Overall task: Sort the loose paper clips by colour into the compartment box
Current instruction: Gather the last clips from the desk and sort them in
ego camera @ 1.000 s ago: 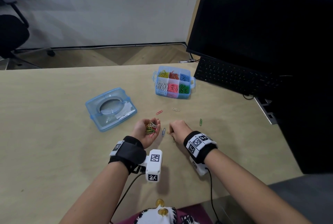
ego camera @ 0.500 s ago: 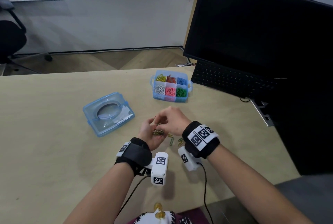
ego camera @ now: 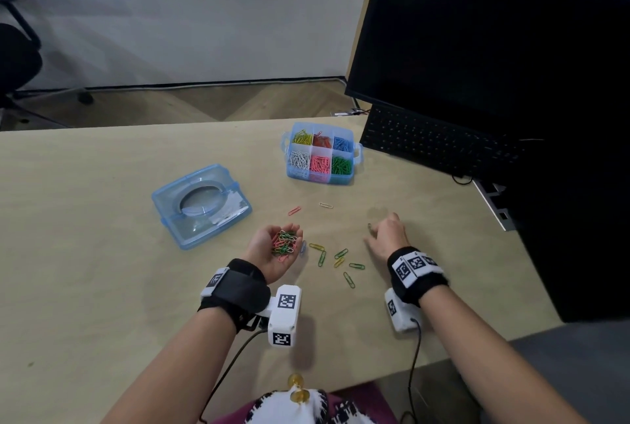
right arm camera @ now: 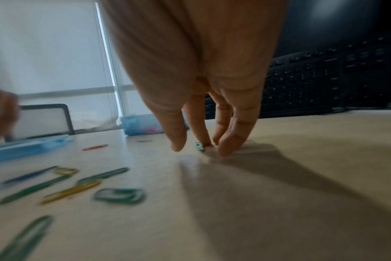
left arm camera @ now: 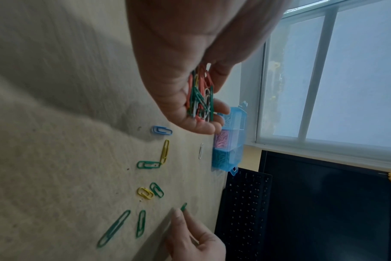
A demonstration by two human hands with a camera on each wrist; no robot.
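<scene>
The left hand (ego camera: 272, 253) lies palm up, fingers cupped round a mixed heap of clips (ego camera: 283, 242). The right hand (ego camera: 388, 236) reaches down to the surface (ego camera: 102, 270), fingertips (right arm camera: 225, 148) on a green clip (right arm camera: 200, 147); the wrist view is blurred, so it looks like a pinch just forming, thumb still apart. More clips (ego camera: 335, 261) lie scattered between the hands, and a red one (ego camera: 294, 210) and a white one (ego camera: 326, 205) nearer the box (ego camera: 356, 164), which stands open and sorted by colour. These are light, stiff, slick wire loops lying flat; likely best slid or tipped up by a nail at one end, then pinched across the flat faces.
</scene>
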